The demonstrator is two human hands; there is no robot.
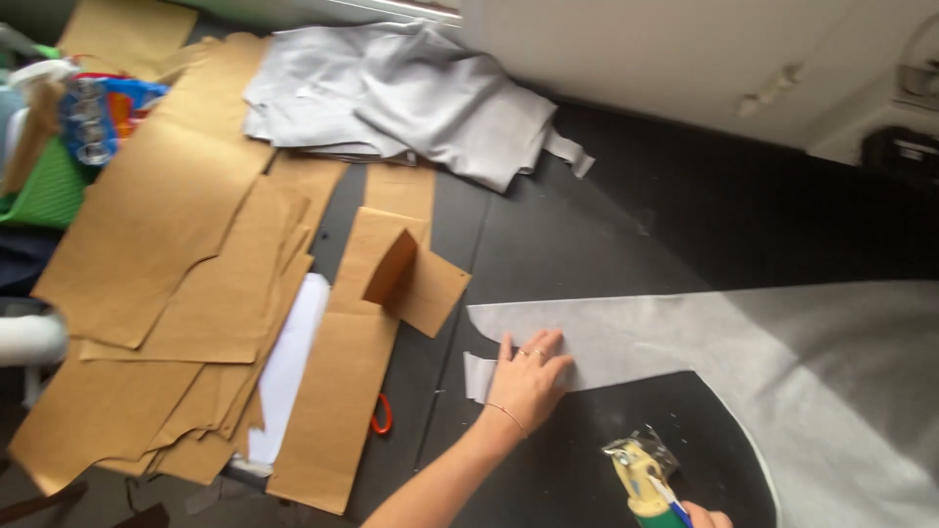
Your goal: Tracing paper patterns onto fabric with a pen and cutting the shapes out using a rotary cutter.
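My left hand (529,375) lies flat with fingers spread on the left end of a long strip of thin white fabric (626,337) spread over a dark table (587,225). My right hand (706,515) is barely in view at the bottom edge and grips the green and yellow handle of a small electric rotary cutter (638,472). The cutter's metal head points toward the fabric's lower edge, a short way from it. The wide part of the white fabric (841,391) fans out to the right.
Several brown paper pattern pieces (196,264) cover the left of the table, one with a folded flap (389,266). A pile of grey fabric (411,93) lies at the back. Orange scissor handles (381,415) peek from under paper. A green basket (49,186) stands far left.
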